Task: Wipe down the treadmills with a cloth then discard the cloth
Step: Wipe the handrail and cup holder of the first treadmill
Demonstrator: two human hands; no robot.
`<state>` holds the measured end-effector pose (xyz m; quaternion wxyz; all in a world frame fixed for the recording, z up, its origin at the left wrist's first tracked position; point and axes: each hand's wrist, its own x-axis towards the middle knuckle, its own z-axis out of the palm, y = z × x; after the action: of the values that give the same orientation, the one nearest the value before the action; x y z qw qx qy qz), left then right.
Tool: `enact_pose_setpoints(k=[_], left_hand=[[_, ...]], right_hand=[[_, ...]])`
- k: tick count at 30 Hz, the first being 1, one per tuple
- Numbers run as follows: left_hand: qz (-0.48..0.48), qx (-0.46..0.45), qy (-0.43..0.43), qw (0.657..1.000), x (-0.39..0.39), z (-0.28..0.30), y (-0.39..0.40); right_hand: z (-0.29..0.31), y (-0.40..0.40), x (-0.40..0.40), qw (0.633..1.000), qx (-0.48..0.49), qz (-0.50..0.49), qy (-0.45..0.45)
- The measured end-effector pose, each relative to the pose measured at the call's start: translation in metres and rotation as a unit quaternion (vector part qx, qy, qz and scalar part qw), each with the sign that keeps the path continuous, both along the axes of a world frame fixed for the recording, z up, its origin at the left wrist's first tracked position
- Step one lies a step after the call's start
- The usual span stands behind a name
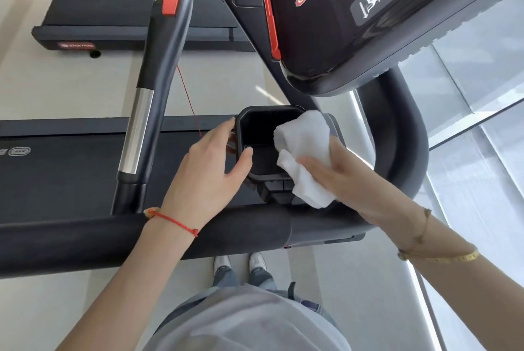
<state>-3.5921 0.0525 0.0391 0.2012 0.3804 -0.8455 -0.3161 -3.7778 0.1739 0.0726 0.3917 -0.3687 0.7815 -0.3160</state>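
Observation:
A white cloth (304,152) is bunched in my right hand (337,174) and pressed against the right rim of the treadmill's black cup holder (262,129). My left hand (209,169) grips the cup holder's left rim, thumb on the inside edge. The dark console (368,15) with a green and a red button hangs above. A black front crossbar (241,234) runs under both forearms.
An upright handlebar (158,72) with a red button and a silver grip stands left of the cup holder. A red safety cord (190,103) hangs beside it. The treadmill belt (62,174) lies on the left; a second treadmill (119,10) sits beyond. Glass panels (476,112) are on the right.

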Motion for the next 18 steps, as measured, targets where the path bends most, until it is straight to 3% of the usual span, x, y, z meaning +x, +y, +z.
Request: enact_pose_setpoints(k=[6, 10, 16, 18], left_hand=[[-0.004, 0.005, 0.011, 1.0, 0.002, 0.0, -0.001], [-0.013, 0.011, 0.015, 1.0, 0.004, 0.003, -0.001], [0.024, 0.041, 0.055, 0.997, 0.01, 0.005, -0.003], [0.027, 0.049, 0.056, 0.997, 0.011, 0.007, -0.003]], right_hand=[[0.006, 0.03, 0.013, 0.989, -0.08, 0.067, 0.105], [0.011, 0.04, 0.017, 0.951, -0.135, 0.224, 0.164], [0.022, 0.007, 0.004, 0.922, -0.099, 0.335, 0.168], [0.02, -0.009, 0.011, 0.91, -0.082, 0.347, 0.21]])
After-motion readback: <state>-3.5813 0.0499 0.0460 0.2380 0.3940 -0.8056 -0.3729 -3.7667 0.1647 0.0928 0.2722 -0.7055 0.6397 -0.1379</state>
